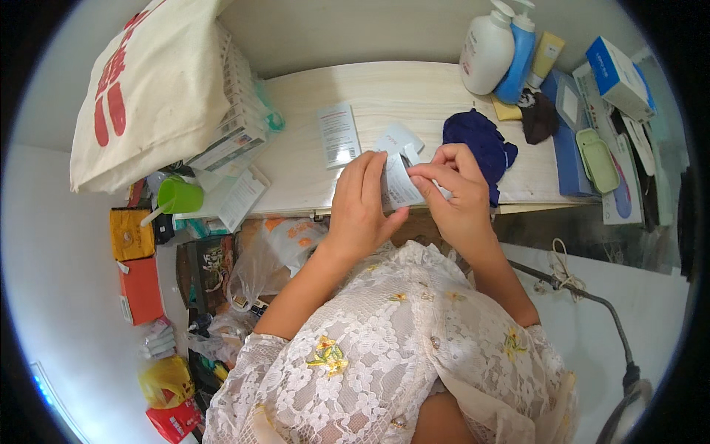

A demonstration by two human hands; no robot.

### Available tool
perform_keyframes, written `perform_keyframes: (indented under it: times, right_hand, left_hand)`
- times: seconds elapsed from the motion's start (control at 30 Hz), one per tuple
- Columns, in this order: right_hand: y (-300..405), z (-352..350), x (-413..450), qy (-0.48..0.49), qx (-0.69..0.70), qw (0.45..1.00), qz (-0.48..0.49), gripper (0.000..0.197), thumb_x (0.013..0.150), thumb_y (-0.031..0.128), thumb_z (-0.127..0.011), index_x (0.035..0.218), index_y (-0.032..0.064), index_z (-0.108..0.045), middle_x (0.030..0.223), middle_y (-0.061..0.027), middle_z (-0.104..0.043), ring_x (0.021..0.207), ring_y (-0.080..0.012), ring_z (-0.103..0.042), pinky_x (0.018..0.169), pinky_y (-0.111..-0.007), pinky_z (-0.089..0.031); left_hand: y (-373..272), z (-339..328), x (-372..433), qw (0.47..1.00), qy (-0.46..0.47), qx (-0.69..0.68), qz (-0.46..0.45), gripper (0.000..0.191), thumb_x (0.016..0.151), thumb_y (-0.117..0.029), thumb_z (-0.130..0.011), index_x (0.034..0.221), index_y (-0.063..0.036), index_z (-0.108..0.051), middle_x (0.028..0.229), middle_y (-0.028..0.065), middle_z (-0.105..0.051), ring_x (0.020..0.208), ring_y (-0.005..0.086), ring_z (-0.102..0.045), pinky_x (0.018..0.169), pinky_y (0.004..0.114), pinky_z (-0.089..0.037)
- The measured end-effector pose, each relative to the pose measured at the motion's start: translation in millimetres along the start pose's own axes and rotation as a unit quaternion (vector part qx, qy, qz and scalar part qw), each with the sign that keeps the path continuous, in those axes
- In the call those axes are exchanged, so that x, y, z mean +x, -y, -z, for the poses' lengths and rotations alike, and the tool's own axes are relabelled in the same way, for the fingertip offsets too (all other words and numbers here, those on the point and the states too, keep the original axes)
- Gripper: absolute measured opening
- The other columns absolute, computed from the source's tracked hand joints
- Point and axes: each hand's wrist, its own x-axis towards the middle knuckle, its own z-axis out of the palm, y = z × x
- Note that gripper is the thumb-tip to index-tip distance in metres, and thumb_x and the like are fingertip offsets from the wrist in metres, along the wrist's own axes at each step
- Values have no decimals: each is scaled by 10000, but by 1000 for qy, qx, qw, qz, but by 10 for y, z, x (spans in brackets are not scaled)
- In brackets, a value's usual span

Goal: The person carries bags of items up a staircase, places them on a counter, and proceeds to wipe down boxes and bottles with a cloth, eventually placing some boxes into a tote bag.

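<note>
My left hand [360, 205] holds a small white printed packet [400, 186] near the table's front edge. At the packet's upper right opening, the thumb and fingers of my right hand [457, 191] pinch its edge; something dark shows inside, too little of it to name. Just behind the packet lies a pale card or pouch [398, 137]. A flat white printed box [339, 136] rests on the table to the left of it. On the right, close to my right hand, is a crumpled dark blue cloth [480, 144].
A cream cloth bag [155, 94] and stacked boxes [238, 125] stand at the left, near a green cup [180, 195]. Pump bottles [488, 53], a blue-and-white box [621, 77] and a green soap dish [597, 161] are at the right. Plastic bags [260, 266] lie below the table's front edge.
</note>
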Motion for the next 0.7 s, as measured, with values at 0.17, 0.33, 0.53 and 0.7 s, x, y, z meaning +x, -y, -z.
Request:
perform_keyframes:
  times: [0.17,0.33,0.53,0.7]
  right_hand:
    - [-188,-231,-107,125,-6,992,22,145,805,44,-619,937,36,-678,935,-110,-580,746,-220,-601,650,-287,-482]
    - [-275,-384,-52,65,205,962,-171,171,833,68,-630,987,3,-667,909,-81,-658,733,-122,-609,651,-237,-484]
    - [-438,-488,-59,104,253,917,-292,165,808,87,-668,921,-34,-675,825,-65,-682,735,-77,-599,661,-207,-474]
    - [-380,-547,77,193,269,884,-330,186,831,98,-659,968,-26,-671,877,-57,-669,791,-88,-587,733,-220,-466]
  left_hand:
    - [147,3,-225,998,19,33,45,766,566,-112,-789,1222,30,-419,1172,229,-456,1040,408,-471,903,436,-396]
    - [109,7,-232,983,-14,-52,177,903,595,-198,-831,1309,22,-324,1173,221,-460,1033,369,-503,852,412,-444]
    - [233,-194,-484,852,-84,-362,368,590,807,-209,-698,1292,-33,-411,986,102,-585,826,172,-582,756,285,-468]
    - [438,30,-298,766,-75,-448,455,169,862,-122,-593,1017,-55,-591,845,7,-598,720,71,-555,627,224,-454]
